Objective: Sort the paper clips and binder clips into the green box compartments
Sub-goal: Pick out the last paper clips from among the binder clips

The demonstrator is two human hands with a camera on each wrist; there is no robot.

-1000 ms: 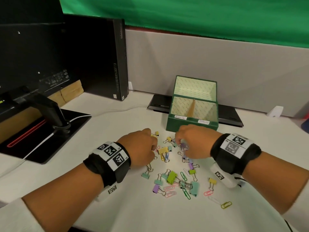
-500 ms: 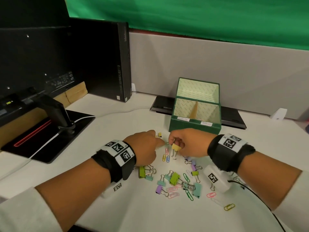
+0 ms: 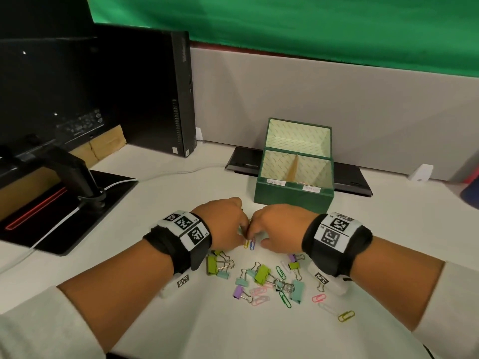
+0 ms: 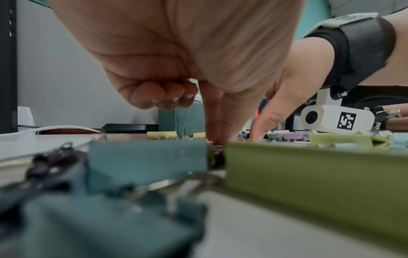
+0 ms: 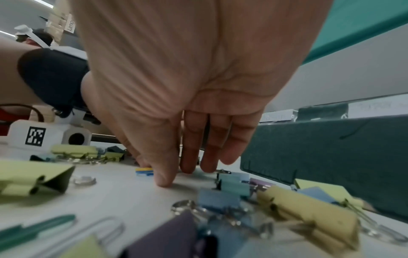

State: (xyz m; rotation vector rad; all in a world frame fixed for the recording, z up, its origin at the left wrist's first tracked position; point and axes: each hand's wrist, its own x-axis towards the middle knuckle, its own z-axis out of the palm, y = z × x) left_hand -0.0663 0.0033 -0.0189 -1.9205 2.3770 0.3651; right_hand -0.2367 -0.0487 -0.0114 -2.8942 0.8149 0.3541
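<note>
Hands low at mid-frame of the head view, knuckles nearly meeting just below the green box (image 3: 293, 200). Left hand (image 3: 225, 224): three fingers (image 4: 154, 95) curled into the palm in the left wrist view, forefinger and thumb reaching down to the white desk (image 3: 181, 193); whether anything sits between those two tips, hard to tell behind the blurred teal binder clip (image 4: 145, 162) and olive binder clip (image 4: 315, 172) filling the lower frame. Right hand (image 3: 281, 229): fingers (image 5: 189, 150) straight and close together in the right wrist view, thumb tip pressed on the desk, fingertips down beside a yellow and blue paper clip pair (image 5: 144, 171), nothing gripped as far as visible. Same pair lying just below the gap between both hands in the head view (image 3: 250, 243). Box open above centre, lid raised behind, cardboard divider (image 3: 294, 168) splitting it into left and right compartments, each with a white label (image 3: 276, 182) on the front rim. Scatter of binder clips (image 3: 261, 274) and paper clips (image 3: 285, 299) spread at lower centre, below both wrists; one yellow paper clip (image 3: 346, 316) apart at lower right. Black monitor stand (image 3: 70, 177) at left, black computer tower (image 3: 166, 94) at upper left.
</note>
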